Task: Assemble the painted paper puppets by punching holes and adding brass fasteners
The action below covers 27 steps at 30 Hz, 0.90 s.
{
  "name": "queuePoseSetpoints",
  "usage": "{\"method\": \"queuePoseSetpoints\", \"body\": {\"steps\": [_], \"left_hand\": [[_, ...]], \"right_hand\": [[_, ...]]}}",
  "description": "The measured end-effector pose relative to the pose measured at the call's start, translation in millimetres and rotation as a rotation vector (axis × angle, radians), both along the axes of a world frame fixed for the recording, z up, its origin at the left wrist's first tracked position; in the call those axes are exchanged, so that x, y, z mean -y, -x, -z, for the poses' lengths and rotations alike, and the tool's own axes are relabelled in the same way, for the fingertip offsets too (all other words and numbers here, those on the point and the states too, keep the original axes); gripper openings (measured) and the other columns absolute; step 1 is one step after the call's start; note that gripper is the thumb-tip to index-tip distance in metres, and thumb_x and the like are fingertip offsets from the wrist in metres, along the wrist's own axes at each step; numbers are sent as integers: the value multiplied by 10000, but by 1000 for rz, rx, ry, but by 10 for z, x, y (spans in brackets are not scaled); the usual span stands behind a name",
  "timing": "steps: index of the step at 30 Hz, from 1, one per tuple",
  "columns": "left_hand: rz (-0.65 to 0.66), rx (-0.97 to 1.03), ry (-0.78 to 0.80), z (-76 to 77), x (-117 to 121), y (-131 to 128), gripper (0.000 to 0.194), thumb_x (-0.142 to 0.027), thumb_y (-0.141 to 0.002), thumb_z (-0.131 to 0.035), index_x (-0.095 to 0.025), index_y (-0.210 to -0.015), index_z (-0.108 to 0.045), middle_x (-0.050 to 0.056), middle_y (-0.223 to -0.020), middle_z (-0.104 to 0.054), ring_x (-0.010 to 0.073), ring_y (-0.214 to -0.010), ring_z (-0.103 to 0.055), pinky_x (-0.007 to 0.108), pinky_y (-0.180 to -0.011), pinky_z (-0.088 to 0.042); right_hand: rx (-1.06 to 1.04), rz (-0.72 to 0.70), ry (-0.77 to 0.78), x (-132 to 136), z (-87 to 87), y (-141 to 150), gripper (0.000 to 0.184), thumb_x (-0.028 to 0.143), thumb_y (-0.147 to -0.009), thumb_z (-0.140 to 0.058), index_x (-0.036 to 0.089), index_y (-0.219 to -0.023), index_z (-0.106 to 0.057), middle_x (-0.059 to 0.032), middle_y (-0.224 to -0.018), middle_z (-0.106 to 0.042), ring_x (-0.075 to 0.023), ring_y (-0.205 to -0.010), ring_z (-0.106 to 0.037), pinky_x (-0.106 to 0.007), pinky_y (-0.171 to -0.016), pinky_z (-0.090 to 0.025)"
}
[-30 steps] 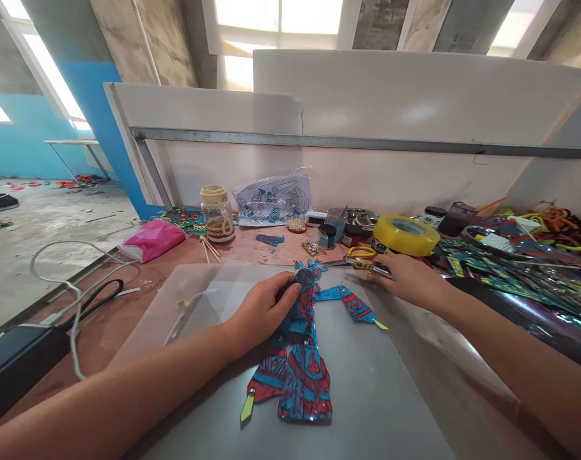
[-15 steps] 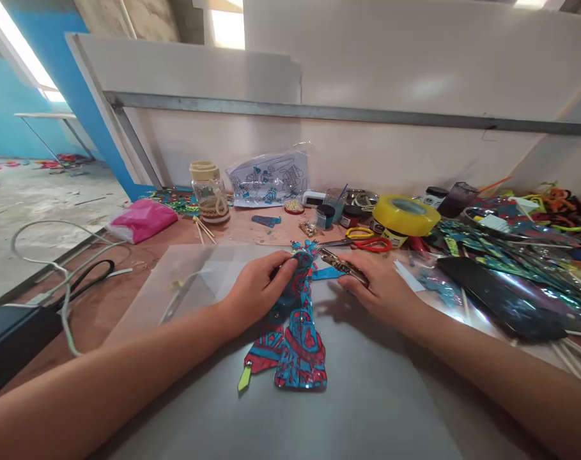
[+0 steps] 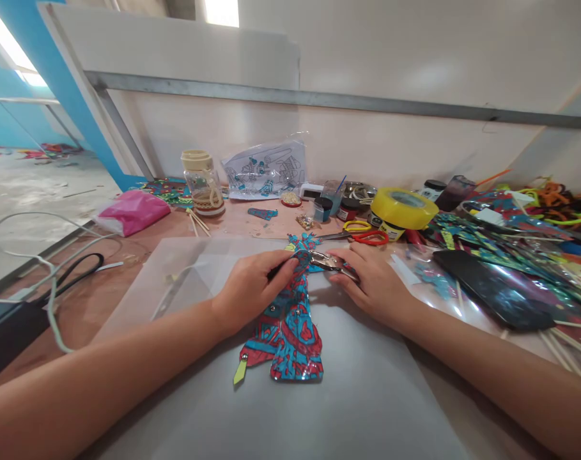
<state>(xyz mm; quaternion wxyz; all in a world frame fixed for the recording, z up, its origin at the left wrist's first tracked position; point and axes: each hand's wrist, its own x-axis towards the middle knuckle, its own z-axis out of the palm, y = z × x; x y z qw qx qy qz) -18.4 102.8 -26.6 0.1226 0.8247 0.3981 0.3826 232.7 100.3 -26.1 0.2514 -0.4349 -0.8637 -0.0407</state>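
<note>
- Nearest: smooth grey sheet [image 3: 290, 421] on the bench in front of you. Cut-out figure [image 3: 297, 345] lies over it, roughly mid-view, long axis running away from you.
- Figure's looks: flat, glossy, clear-coated, catching light along its lower edge. Blue ground with red patches and dark curling linework.
- Wide lower panel faces you, rounded corners, big red curved band across it. Second limb angles out at its left, red with a blue stripe, ending in a pointed yellow-green tip [image 3: 240, 372].
- Small silvery round fasteners show at the joints: one where tip meets limb, others higher up the body.
- Your left hand [image 3: 249, 287]: thumb and forefinger pinched on the figure's upper part, covering some of it.
- Your right hand [image 3: 379, 284]: wrapped round a metal plier-type tool [image 3: 335, 263], nose pointing left, right at the figure's edge by your left fingertips. Can't tell whether the nose bites the figure.
- Blue strip of the figure partly visible under the tool; rest hidden by your hand. Far end is a ragged, spiky blue-red top.
- Right of your right hand: black phone [image 3: 494, 291].
- Just past the figure: scissors [image 3: 362, 237], red and yellow handles.
- Farther: loose blue-red piece [image 3: 262, 213], yellow tape roll [image 3: 405, 207], lidded bottle [image 3: 202, 182], line-drawn sheet in clear plastic [image 3: 266, 169].
</note>
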Motion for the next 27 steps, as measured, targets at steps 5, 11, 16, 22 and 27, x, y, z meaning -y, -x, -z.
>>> {"method": "queuePoseSetpoints", "body": {"steps": [5, 11, 16, 22, 27], "left_hand": [[-36, -19, -92, 40, -22, 11, 252, -302, -978, -496, -200, -1075, -704, 29, -934, -769, 156, -792, -698, 263, -763, -528], [-46, -63, -233, 91, -50, 34, 260, -319, -981, -510, -196, -1100, -705, 48, -960, -772, 159, -808, -712, 261, -768, -542], [-26, -86, -148, 46, -36, 36, 253, -319, -981, -502, -189, -1055, -706, 31, -896, -761, 149, -764, -691, 251, -745, -522], [-12, -113, -70, 0, -12, 5, 255, -327, -981, -489, -189, -975, -704, 11, -809, -734, 142, -706, -656, 241, -704, -493], [55, -117, -44, 4, -6, -15, 261, -318, -988, -469, -199, -989, -701, 18, -863, -746, 147, -742, -664, 244, -725, -494]], "right_hand": [[8, 8, -2, -9, 1, -2, 400, 494, -988, -430, 177, -1176, -587, -96, -941, -578, -252, -879, -551, -375, -775, -454], [51, 18, -53, -1, 15, 3, 393, 500, -985, -434, 180, -1140, -600, -103, -968, -580, -254, -899, -557, -366, -788, -448], [34, -5, -66, 18, 13, 10, 390, 507, -977, -456, 174, -1107, -610, -101, -961, -585, -251, -905, -557, -359, -796, -442], [-3, -19, -42, 15, 25, 14, 340, 488, -977, -469, 184, -1065, -592, -89, -945, -580, -240, -871, -551, -349, -767, -438], [-32, -42, -25, 30, 33, 27, 328, 479, -981, -468, 179, -1049, -580, -87, -926, -574, -228, -832, -543, -338, -728, -430]]}}
